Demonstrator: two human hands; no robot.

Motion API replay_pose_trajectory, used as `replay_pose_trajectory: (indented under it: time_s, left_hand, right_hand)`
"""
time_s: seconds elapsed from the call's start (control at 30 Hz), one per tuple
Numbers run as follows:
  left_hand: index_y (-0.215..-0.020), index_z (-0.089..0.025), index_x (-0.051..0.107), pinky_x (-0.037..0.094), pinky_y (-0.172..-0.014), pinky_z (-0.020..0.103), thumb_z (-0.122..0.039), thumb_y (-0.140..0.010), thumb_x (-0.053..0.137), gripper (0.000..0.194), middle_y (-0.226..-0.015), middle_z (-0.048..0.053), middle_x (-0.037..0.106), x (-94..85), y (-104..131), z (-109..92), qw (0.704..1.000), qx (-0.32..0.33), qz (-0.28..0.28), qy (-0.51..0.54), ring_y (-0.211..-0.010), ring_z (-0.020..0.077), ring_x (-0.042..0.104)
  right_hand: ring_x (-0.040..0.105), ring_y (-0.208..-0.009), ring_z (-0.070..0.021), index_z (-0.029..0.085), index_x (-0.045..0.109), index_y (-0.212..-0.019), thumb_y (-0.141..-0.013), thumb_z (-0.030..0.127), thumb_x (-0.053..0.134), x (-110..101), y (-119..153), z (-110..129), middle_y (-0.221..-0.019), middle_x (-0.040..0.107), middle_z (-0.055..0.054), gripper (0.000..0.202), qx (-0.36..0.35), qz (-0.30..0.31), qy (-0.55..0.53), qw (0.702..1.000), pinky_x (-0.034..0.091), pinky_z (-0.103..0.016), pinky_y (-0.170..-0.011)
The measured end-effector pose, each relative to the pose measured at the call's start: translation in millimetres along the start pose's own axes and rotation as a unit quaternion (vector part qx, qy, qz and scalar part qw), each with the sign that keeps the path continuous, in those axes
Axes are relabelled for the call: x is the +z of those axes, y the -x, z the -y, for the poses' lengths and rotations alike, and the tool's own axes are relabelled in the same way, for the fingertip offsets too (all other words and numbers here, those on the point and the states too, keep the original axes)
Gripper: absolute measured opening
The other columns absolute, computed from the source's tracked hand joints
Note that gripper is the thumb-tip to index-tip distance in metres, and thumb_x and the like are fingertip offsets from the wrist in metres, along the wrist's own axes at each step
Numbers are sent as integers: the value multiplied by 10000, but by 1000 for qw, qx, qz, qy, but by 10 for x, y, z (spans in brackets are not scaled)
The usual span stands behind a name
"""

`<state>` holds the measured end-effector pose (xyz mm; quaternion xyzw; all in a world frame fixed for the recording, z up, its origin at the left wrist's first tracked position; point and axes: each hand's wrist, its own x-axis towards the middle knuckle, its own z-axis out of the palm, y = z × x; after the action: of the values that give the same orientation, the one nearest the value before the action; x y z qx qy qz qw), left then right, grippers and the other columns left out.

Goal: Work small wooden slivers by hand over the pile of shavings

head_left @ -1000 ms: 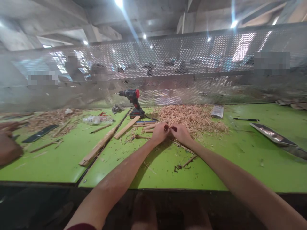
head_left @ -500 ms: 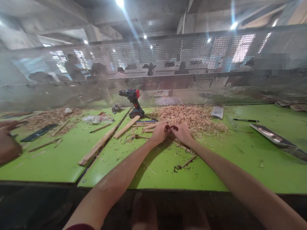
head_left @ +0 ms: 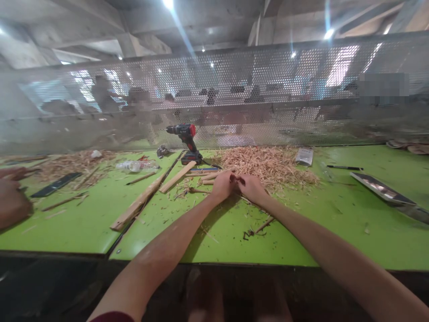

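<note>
The left hand (head_left: 222,186) and right hand (head_left: 252,188) meet before the wood curls (head_left: 268,163), both pinched; whatever they might grip is too small to tell. They have hardly moved, so the small finger work likely goes on. Sticks (head_left: 208,182) and a drill (head_left: 188,138) sit left of the curls.

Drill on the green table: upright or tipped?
Upright: the drill stands on its battery base on the green table, chuck pointing left.

Woodworking workshop: cordless drill (head_left: 189,139), heaped wood shavings (head_left: 264,164), green workbench (head_left: 348,210), bare concrete ceiling (head_left: 208,20).
</note>
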<state>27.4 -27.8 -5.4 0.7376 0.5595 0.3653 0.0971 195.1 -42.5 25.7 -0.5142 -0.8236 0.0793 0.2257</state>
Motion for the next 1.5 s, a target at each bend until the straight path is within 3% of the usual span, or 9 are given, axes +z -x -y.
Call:
replay_pose_trajectory:
  time_s: [0.23,0.57,0.97,1.5]
  left_hand:
    - [-925,-237,754,614,-949,443,-202,-970,647,121,-1041,145,825,31,18,-14,1000,-9,7,-14,-1019,329,759]
    - [-899,-238,693,585,-913,402,-128,-967,677,130,-1023,116,808,17,-20,-24,1000,-20,12,-21,-989,298,745]
    - [-887,-212,698,565,-890,384,-219,-1008,713,122,-981,103,790,57,-51,41,999,13,26,-25,-961,270,712]
    - [-920,-194,731,553,-913,383,-142,-1013,679,119,-1018,120,804,78,-44,63,999,26,24,-4,-977,269,701]
  right_hand:
    - [761,-941,-266,166,819,-993,-1078,100,601,12,17,12,-1014,846,-133,244,2,-5,4,1000,499,-305,-819]
    - [787,-1003,-264,144,868,-1117,-1098,126,608,-37,-6,-1,-1108,874,-143,262,15,-10,-11,1000,535,-309,-884]
    - [794,-934,-265,152,896,-1079,-1058,113,655,-25,-59,-93,-1024,876,-127,244,28,-22,-20,999,557,-317,-871]
    - [782,-895,-261,168,892,-1013,-1029,121,644,-14,-48,-104,-968,867,-118,253,21,-39,-42,998,540,-308,-836]
